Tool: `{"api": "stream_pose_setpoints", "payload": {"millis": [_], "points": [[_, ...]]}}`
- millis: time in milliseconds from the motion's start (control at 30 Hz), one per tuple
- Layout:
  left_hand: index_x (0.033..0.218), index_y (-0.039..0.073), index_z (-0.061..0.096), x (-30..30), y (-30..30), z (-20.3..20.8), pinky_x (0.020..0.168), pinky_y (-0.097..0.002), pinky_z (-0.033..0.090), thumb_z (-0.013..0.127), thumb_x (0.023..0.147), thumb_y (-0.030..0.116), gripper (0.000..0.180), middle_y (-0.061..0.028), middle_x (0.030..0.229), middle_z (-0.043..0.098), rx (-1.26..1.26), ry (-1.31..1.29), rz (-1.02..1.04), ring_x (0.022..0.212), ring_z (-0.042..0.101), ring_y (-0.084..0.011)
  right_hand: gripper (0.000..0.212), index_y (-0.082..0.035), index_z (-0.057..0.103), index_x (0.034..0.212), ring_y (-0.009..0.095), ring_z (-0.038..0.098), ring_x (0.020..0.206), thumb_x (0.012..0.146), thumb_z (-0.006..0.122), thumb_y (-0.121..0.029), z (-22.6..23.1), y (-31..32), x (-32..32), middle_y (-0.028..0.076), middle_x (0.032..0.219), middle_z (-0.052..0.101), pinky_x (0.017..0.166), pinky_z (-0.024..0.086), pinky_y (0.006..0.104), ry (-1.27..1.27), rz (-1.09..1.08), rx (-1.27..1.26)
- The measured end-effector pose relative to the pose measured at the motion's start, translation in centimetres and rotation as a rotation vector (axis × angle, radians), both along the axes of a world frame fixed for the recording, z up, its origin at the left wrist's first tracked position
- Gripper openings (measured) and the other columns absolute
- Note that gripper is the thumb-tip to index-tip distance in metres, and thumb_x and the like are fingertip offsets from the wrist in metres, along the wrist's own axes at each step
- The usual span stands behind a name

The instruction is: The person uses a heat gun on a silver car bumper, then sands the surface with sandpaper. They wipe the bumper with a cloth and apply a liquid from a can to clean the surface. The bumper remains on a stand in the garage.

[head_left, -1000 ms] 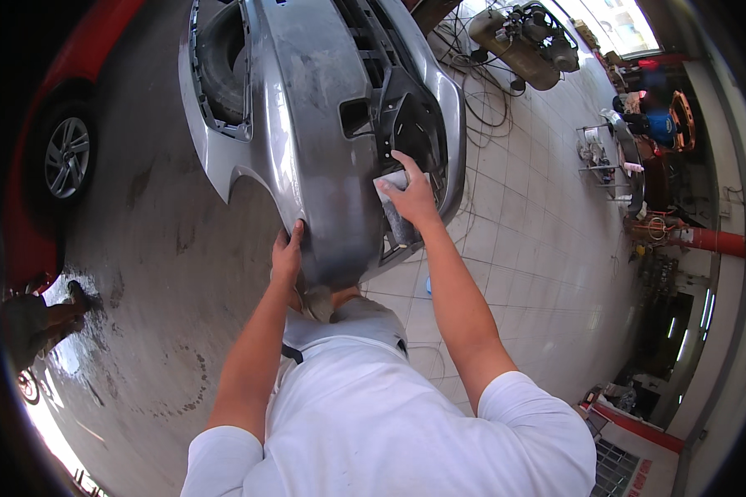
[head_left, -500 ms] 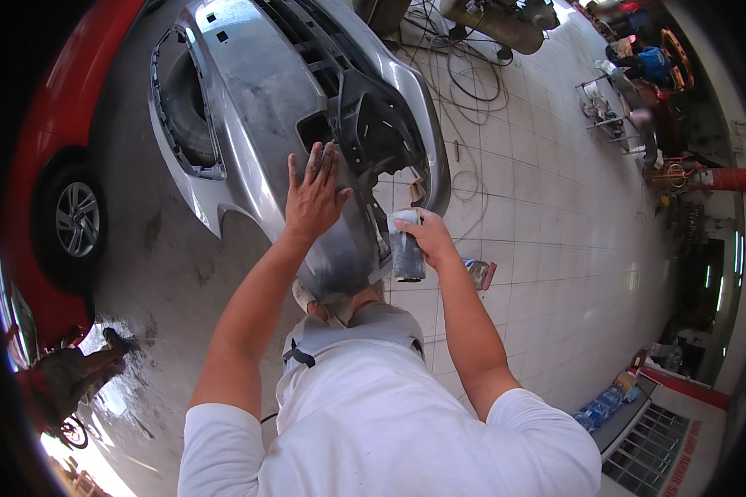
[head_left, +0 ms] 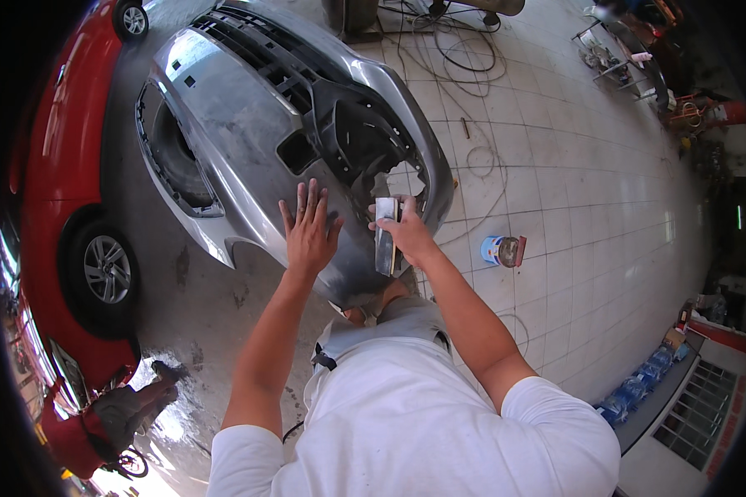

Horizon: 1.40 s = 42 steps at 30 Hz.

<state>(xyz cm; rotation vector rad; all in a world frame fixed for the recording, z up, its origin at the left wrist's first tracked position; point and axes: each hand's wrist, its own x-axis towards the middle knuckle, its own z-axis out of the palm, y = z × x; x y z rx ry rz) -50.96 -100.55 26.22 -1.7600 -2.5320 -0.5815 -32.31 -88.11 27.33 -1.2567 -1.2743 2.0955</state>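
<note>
A grey car bumper cover (head_left: pixel 239 137) stretches out before me, with dull, scuffed patches on its skin. My left hand (head_left: pixel 309 236) lies flat on it, fingers stretched out, just below a square opening. Close beside it, my right hand (head_left: pixel 408 232) grips a long sanding block (head_left: pixel 385 253), thumb on one side and fingers on the other. The block is tilted on its edge above the near end of the bumper cover; whether it touches the surface I cannot tell.
A red car (head_left: pixel 70 182) stands to the left, with a person (head_left: pixel 99 422) near it. On the tiled floor at right sits a blue-and-white can (head_left: pixel 494 250) with a reddish-brown block on it. Cables (head_left: pixel 472 66) lie coiled beyond. Bottled water packs (head_left: pixel 638 385) line the right wall.
My right hand has brought the sanding block leftward over the bumper cover and turned it onto its edge. My left hand stays flat on the surface. The whole view has shifted.
</note>
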Motion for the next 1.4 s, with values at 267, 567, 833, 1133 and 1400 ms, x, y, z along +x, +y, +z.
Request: {"api": "stream_pose_setpoints", "payload": {"millis": [267,567,833,1133,1400], "points": [[0.146,0.003,0.048,1.9,-11.0,-7.6,0.113,-0.0480,0.037,0.071,0.096,0.047,0.070,-0.0147,0.152,0.048,0.409,-1.139,0.957,0.142,0.044,-0.0316,0.048,0.001,0.061,0.135,0.039,0.062,0.114,0.089,0.074,-0.009,0.5,-0.8,-6.2,0.019,0.126,0.065,0.098,0.051,0.0431,-0.331,0.167,1.272],[0.153,-0.008,0.032,0.0,-12.1,-11.1,0.117,-0.0452,0.037,0.068,0.097,0.052,0.090,-0.0205,0.154,0.044,0.344,-1.855,0.792,0.141,0.045,-0.0341,0.076,-0.004,0.044,0.146,0.041,0.059,0.120,0.083,0.081,-0.021,-0.7,1.5,-11.6,0.023,0.129,0.059,0.105,0.047,0.0495,-0.491,-0.049,0.894],[0.152,-0.006,0.036,0.2,-11.0,-9.3,0.118,-0.0453,0.035,0.069,0.097,0.051,0.086,-0.0196,0.153,0.046,0.422,-2.006,0.749,0.141,0.045,-0.0326,0.116,-0.007,0.021,0.161,0.033,0.050,0.138,0.072,0.094,-0.023,0.4,4.8,-12.7,0.024,0.154,0.044,0.114,0.043,0.0431,-0.513,0.096,0.426],[0.151,-0.004,0.039,0.7,-11.0,-11.5,0.118,-0.0438,0.036,0.067,0.098,0.052,0.081,-0.0169,0.150,0.050,0.485,-2.002,0.796,0.139,0.048,-0.0308,0.134,-0.012,-0.013,0.165,0.035,0.036,0.150,0.078,0.089,-0.016,1.3,4.8,-14.1,0.026,0.165,0.027,0.121,0.031,0.0437,-0.490,0.145,0.142],[0.149,-0.003,0.041,0.7,-11.2,-10.4,0.116,-0.0425,0.038,0.066,0.100,0.049,0.076,-0.0145,0.149,0.051,0.448,-2.074,0.863,0.135,0.051,-0.0279,0.134,-0.013,-0.017,0.164,0.035,0.037,0.149,0.080,0.087,-0.014,-0.1,4.7,-14.0,0.024,0.165,0.029,0.121,0.029,0.0452,-0.508,0.155,0.112]]}}
